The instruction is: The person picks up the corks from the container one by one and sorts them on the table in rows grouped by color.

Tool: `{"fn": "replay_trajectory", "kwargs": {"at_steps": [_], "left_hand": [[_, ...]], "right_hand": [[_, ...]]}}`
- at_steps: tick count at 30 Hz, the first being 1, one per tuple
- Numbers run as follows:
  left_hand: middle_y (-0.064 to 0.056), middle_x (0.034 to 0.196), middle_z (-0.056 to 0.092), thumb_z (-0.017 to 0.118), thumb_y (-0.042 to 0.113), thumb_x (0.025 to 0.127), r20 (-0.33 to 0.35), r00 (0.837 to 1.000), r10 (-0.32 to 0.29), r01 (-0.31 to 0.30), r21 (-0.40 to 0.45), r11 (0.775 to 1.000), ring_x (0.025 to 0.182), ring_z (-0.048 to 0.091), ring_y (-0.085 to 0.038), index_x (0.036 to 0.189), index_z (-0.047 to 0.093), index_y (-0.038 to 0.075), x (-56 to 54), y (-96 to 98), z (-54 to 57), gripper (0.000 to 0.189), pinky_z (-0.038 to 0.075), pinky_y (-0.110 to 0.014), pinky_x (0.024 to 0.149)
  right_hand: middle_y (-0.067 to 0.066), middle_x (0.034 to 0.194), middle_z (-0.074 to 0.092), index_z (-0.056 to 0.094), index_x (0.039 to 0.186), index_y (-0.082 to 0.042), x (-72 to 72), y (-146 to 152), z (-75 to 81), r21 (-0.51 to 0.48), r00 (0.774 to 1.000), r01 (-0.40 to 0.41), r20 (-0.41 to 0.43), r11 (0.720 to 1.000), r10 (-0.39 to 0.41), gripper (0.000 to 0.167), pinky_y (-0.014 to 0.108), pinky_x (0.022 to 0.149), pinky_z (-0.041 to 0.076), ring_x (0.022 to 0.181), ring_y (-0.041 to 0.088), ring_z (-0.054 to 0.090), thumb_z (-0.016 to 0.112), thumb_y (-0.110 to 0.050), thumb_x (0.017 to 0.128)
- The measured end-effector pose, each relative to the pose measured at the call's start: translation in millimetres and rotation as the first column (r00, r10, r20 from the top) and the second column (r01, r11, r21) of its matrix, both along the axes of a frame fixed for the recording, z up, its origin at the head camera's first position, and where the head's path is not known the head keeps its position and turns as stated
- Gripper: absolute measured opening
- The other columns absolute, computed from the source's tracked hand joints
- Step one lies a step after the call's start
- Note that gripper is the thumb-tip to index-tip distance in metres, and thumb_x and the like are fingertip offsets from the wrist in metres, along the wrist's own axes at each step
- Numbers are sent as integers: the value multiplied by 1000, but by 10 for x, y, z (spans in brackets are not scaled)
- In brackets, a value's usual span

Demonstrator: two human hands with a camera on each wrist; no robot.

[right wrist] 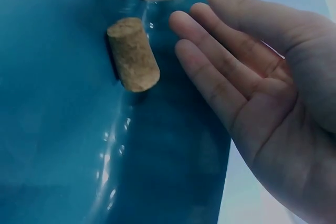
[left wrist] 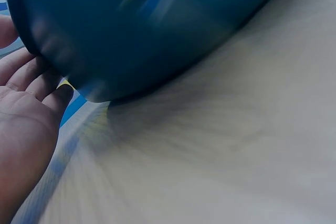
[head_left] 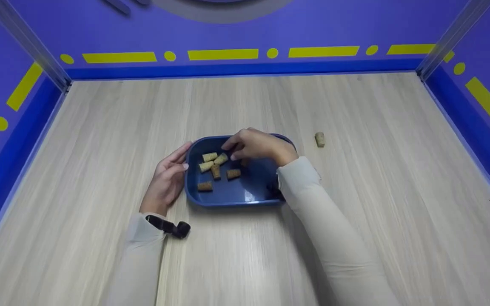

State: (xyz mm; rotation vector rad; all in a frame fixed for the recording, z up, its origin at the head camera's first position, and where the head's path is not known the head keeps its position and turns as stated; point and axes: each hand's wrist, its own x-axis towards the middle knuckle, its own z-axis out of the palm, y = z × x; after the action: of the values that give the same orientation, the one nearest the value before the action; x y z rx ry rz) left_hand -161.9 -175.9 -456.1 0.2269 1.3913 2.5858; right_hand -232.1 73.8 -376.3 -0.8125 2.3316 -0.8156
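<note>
A dark blue tray [head_left: 257, 191] with rounded corners lies on the table, holding several corks [head_left: 215, 171], some pale and some darker brown. My left hand [head_left: 166, 182] touches the tray's left outer wall, its fingers extended along the side in the left wrist view. Over the tray's interior is my right hand [head_left: 255, 146], fingers loosely bent. In the right wrist view, a brown cork [right wrist: 134, 56] lies just beyond those fingertips, apart from them, and nothing shows between thumb and fingers. Part of the tray's right side is hidden by the right hand and sleeve.
One pale cork [head_left: 320, 139] sits on the wooden table [head_left: 381, 178] to the right of the tray. Blue walls with yellow marks [head_left: 223, 54] enclose the back and both sides. A black camera strap [head_left: 166, 225] is on the left wrist.
</note>
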Motion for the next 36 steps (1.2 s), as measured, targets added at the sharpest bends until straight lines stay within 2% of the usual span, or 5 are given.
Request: {"fn": "replay_trajectory", "kwargs": {"at_steps": [8, 12, 24, 31, 36], "left_hand": [[-16, 149, 41, 40, -15, 86, -8, 1000, -1, 1, -2, 1000, 130, 48, -14, 146, 23, -11, -6, 0, 0, 63, 46, -26, 101], [-16, 149, 41, 39, -15, 85, -5, 1000, -2, 2, 4, 1000, 130, 48, -14, 147, 23, -11, -1, 2, 1, 64, 46, -26, 101], [-15, 147, 44, 40, -14, 86, -11, 1000, -2, 2, 13, 1000, 130, 48, -14, 146, 22, -12, 2, -3, -11, 63, 45, -25, 101], [-17, 150, 39, 40, -15, 85, 2, 1000, 0, 0, 11, 1000, 131, 46, -14, 147, 21, -12, 5, 3, -4, 64, 44, -25, 103], [-16, 148, 41, 39, -16, 84, -2, 1000, 0, 0, 17, 1000, 130, 47, -14, 146, 21, -13, -1, 5, -9, 64, 45, -25, 102]], "right_hand": [[9, 124, 65, 63, 128, -10, 23, -65, -79, 41, 999, -9, -49, 999, 11, 38, 31, 86, 55, 109, 20, 65, 64, -8, 90], [8, 126, 64, 62, 130, -12, 30, -86, -113, 61, 999, -9, -44, 998, 12, 39, 31, 89, 54, 111, 20, 64, 63, -9, 91], [8, 123, 66, 66, 125, -12, 39, -111, -127, 60, 999, 5, -39, 998, -3, 36, 32, 89, 54, 111, 21, 64, 62, -3, 90], [7, 122, 66, 68, 120, -8, 36, -133, -162, 58, 995, -27, -90, 998, 32, 34, 31, 89, 54, 109, 20, 64, 63, 2, 88], [8, 121, 67, 69, 119, -8, 49, -149, -167, 68, 994, -27, -106, 997, 34, 34, 30, 87, 55, 107, 19, 64, 64, 3, 87]]}}
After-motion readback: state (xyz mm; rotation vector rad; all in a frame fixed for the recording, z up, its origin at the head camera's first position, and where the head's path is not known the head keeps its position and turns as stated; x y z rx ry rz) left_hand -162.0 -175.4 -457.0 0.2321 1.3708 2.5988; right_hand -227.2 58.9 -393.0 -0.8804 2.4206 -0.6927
